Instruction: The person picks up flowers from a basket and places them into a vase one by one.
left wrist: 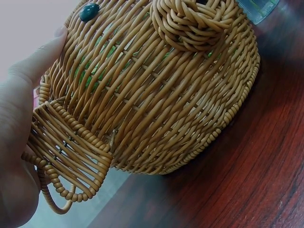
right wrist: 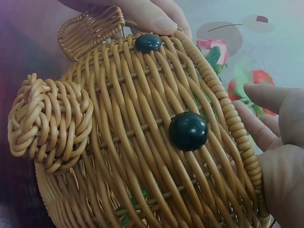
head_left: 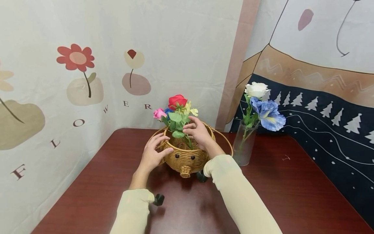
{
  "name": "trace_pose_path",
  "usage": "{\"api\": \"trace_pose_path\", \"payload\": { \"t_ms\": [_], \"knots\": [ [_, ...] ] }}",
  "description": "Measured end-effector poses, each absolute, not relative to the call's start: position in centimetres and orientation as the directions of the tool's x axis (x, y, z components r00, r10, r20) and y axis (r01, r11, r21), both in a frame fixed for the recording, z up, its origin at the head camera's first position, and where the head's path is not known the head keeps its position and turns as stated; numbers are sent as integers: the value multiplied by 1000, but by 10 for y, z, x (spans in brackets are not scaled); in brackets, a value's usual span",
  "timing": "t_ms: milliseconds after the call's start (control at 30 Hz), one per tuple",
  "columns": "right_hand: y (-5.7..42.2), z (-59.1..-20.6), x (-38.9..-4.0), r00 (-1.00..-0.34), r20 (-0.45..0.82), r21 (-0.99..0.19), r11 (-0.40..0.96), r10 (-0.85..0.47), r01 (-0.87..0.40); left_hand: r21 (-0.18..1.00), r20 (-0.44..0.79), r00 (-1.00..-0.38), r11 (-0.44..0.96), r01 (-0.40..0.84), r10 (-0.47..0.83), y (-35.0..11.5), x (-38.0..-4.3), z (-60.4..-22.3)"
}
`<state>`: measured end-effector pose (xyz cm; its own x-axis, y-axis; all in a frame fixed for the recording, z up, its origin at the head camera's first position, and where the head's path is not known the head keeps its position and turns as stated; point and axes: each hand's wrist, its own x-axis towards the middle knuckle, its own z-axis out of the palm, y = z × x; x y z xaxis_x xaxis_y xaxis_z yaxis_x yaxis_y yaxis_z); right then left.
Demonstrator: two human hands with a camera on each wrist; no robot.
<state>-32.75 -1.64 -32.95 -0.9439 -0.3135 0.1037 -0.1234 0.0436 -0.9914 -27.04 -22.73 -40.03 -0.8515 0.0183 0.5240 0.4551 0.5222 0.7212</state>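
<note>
A wicker basket (head_left: 175,162) shaped like an animal, with black bead eyes and a woven snout, stands on the table. My left hand (head_left: 152,152) holds its left side, thumb by the front rim and fingers farther back; in the left wrist view the woven ear (left wrist: 71,147) lies beside the palm. Over the basket's right rim reaches my right hand (head_left: 200,133), its fingertips at the green leaves (head_left: 175,117) below a red rose (head_left: 177,101). In the right wrist view its thumb and fingers stand apart, pinching nothing visible. A pink rose (head_left: 159,113) and yellow flowers (head_left: 191,109) rise beside the red one.
Right of the basket stands a frosted vase (head_left: 242,152) with a white rose (head_left: 257,89) and a blue flower (head_left: 268,115). A thin handle (head_left: 226,139) loops out at the basket's right. Printed cloth (head_left: 181,48) hangs behind the dark red table (head_left: 268,195).
</note>
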Motion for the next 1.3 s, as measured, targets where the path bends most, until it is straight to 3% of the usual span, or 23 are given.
{"api": "trace_pose_path", "payload": {
  "t_ms": [367,667,967,1300],
  "knots": [
    [-21,-333,-327,-960,228,-973,-8,-161,-230,731,516,-857,516,446,10,-229,-269,-401],
    [-25,-333,-328,-967,250,-968,0,-38,-251,734,518,-855,511,447,4,-229,-271,-401],
    [-26,-332,-326,-974,228,-974,-14,-10,-228,728,523,-852,517,451,9,-230,-271,-401],
    [-23,-331,-318,-966,253,-962,119,54,-245,732,516,-857,508,454,22,-228,-270,-401]
  ]
}}
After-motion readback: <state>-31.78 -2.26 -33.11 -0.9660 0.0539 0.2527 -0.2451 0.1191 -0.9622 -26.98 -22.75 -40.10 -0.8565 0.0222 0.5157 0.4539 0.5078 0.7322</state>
